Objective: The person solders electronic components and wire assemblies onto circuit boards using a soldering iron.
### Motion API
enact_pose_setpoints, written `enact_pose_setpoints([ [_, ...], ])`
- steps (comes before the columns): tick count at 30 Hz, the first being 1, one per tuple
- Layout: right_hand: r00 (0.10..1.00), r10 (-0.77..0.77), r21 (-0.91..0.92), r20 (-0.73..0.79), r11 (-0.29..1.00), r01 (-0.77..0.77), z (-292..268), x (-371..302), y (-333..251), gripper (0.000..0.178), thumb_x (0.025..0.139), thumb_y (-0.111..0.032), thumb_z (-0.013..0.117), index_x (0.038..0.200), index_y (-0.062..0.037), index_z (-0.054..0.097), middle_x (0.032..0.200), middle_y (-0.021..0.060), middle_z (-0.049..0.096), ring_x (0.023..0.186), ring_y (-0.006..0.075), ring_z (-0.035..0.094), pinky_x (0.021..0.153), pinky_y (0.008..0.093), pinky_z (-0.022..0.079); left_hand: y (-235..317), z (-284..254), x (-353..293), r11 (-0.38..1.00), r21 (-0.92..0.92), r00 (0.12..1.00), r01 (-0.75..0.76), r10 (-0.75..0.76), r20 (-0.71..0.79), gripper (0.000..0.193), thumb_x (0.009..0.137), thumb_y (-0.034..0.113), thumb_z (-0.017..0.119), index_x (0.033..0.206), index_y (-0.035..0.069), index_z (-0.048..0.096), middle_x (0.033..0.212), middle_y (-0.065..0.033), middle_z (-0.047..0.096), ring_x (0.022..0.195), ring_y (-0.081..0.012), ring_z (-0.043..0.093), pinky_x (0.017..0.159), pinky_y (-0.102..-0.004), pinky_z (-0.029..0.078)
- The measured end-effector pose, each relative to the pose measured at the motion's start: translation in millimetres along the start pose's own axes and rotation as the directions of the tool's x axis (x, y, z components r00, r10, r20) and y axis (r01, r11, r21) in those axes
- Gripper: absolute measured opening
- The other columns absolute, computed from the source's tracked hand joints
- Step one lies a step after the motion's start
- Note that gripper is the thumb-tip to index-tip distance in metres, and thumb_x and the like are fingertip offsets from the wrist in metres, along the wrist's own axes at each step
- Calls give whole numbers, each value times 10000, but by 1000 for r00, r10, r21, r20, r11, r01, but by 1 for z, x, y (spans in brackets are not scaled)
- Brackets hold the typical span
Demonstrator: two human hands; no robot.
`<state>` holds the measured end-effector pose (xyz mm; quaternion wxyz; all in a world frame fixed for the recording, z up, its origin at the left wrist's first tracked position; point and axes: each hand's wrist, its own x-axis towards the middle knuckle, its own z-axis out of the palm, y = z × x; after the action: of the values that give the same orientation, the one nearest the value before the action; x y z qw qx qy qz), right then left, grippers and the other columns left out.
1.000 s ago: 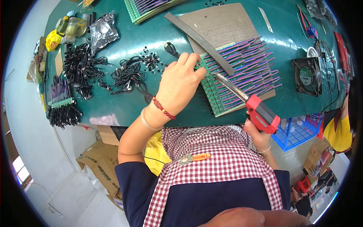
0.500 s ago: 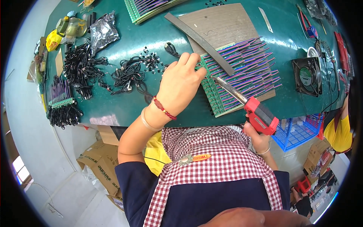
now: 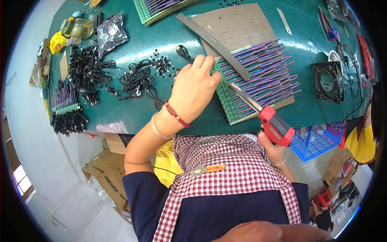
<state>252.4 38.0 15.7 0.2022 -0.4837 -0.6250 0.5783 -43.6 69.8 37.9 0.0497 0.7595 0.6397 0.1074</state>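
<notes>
My left hand (image 3: pixel 193 86) is closed in a pinch at the left edge of a green circuit board panel (image 3: pixel 225 103). A black cable (image 3: pixel 183 52) runs in under its fingers; the tips and the cable's end are mostly hidden. Low on the right, my right hand (image 3: pixel 273 148) is wrapped round the handle of a red and black soldering gun (image 3: pixel 277 126). The gun's metal tip points up and left, over the panel beside my left fingertips; whether it touches, I cannot tell. Rows of purple, blue and dark wires (image 3: pixel 268 80) stretch right from the panel.
A grey metal bar (image 3: pixel 217 44) lies across the wires and a brown board (image 3: pixel 238 24). Left are black cable bundles (image 3: pixel 137 80) and small black parts (image 3: pixel 161 66). A fan (image 3: pixel 327 81) and pliers (image 3: pixel 326 24) lie right. A blue basket (image 3: pixel 314 143) stands below the table edge.
The soldering gun has tilted slightly: its body sits a little lower and its tip slightly further right. My left hand has barely shifted and stays pinched at the panel's edge.
</notes>
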Motion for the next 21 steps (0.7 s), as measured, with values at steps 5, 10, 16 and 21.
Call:
enact_pose_setpoints([
  [5, 995, -52, 67, -90, 996, 58, -1, 1, -1, 300, 813, 25, 593, 1109, 21, 543, 793, 38, 569, 629, 85, 517, 557, 228, 416, 0, 0, 0, 1000, 7, 1000, -4, 4, 4, 67, 714, 122, 629, 698, 72, 587, 950, -57, 524, 875, -205, 517, 673, -308, 483],
  [10, 997, -8, 116, -78, 993, 17, 1, 0, -1, 299, 812, 25, 598, 1107, 21, 544, 794, 39, 578, 642, 88, 527, 565, 229, 423, 1, 0, 1, 1000, 10, 1000, -8, 8, 6, 59, 708, 118, 621, 699, 71, 587, 948, -57, 524, 879, -205, 516, 679, -307, 482],
  [16, 999, 8, 60, -40, 998, -6, 3, 0, -1, 282, 814, 7, 619, 1089, 21, 556, 800, 39, 586, 662, 98, 543, 581, 230, 435, 1, -1, 1, 1000, 13, 1000, -8, 8, 11, 55, 707, 117, 620, 705, 72, 590, 954, -57, 527, 887, -204, 514, 685, -305, 482],
  [21, 993, -79, 58, -84, 995, 84, 2, 0, 0, 302, 824, -7, 614, 1116, 22, 544, 789, 44, 584, 649, 98, 540, 567, 236, 433, 1, -1, 1, 1000, 12, 1000, -10, 10, 17, 52, 706, 119, 622, 711, 75, 594, 963, -54, 531, 894, -202, 513, 693, -303, 482],
])
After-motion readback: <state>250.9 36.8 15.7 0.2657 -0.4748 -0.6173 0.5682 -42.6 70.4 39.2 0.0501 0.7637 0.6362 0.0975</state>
